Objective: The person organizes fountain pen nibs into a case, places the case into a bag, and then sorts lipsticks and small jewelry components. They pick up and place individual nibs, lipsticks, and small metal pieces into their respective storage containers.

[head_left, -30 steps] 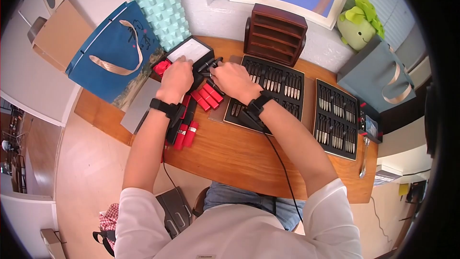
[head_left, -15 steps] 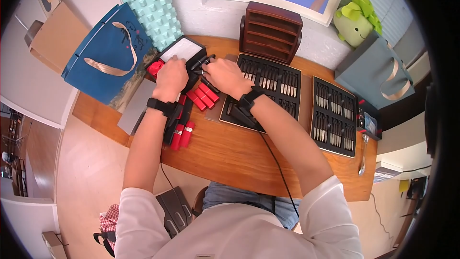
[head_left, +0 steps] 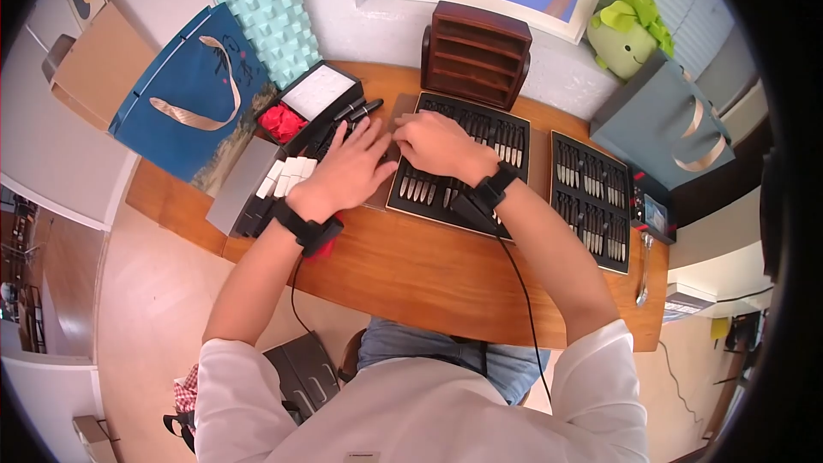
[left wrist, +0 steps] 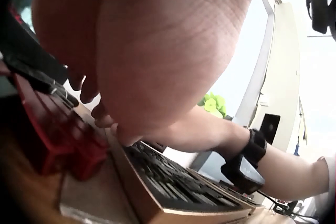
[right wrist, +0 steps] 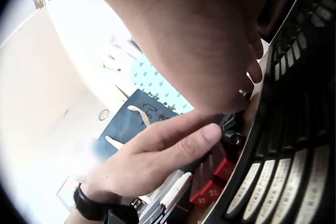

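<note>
My left hand spreads its straight fingers over the area beside the left tray, with nothing visible in its grasp. Its palm fills much of the left wrist view. Beside it, my right hand hovers at the tray's left edge with fingers bent; I cannot tell whether they hold anything. That tray carries rows of slim dark items with pale labelled ends. Black pen-like sticks lie just beyond the left fingertips. Red boxes sit below the hands in the right wrist view, mostly covered by the left hand in the head view.
A black box with a white inside and a red flower-like thing lie left. White blocks sit beside the left wrist. A second tray, a wrench, a wooden rack and blue gift bags stand around.
My left hand has come away from the black box, rightward and nearer, with fingers now spread. My right hand has shifted right, off the black sticks. The red flower-like thing and white blocks are uncovered.
</note>
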Demonstrator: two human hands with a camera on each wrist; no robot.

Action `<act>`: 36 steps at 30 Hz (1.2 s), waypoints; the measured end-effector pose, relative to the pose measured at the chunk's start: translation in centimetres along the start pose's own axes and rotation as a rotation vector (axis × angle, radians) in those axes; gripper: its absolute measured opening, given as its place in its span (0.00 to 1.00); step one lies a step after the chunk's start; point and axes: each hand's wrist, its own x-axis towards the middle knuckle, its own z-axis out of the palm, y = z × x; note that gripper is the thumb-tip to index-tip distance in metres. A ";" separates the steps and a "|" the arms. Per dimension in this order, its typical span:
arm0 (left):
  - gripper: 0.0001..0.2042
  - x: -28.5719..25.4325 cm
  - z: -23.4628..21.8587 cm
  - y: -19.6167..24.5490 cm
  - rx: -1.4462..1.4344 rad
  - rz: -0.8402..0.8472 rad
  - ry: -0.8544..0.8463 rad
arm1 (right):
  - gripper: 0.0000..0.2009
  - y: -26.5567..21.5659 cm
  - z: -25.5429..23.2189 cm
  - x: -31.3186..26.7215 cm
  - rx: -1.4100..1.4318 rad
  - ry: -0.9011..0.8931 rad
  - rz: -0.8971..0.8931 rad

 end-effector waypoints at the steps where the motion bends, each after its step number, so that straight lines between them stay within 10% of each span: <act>1: 0.27 -0.1 0.4 0.2 0.024 0.013 -0.037 | 0.10 0.2 0.5 -0.3 -0.036 0.030 -0.039; 14: 0.23 -1.1 -0.2 -1.3 0.010 0.039 -0.019 | 0.12 0.0 1.4 -1.3 -0.066 0.147 -0.114; 18: 0.15 0.0 -2.8 1.4 -0.162 0.045 0.266 | 0.11 -1.4 -1.2 -4.8 -0.117 0.279 -0.153; 20: 0.12 -0.3 -5.4 3.8 -0.242 -0.182 0.165 | 0.11 -2.7 -3.8 -8.3 -0.045 0.350 -0.144; 32: 0.16 -2.2 -1.5 6.2 0.156 -0.373 0.030 | 0.11 1.5 -14.6 -37.6 -0.302 0.458 0.948; 36: 0.17 -2.1 -0.8 6.3 0.198 -0.463 0.009 | 0.16 3.0 -13.1 -41.5 -0.304 0.447 1.021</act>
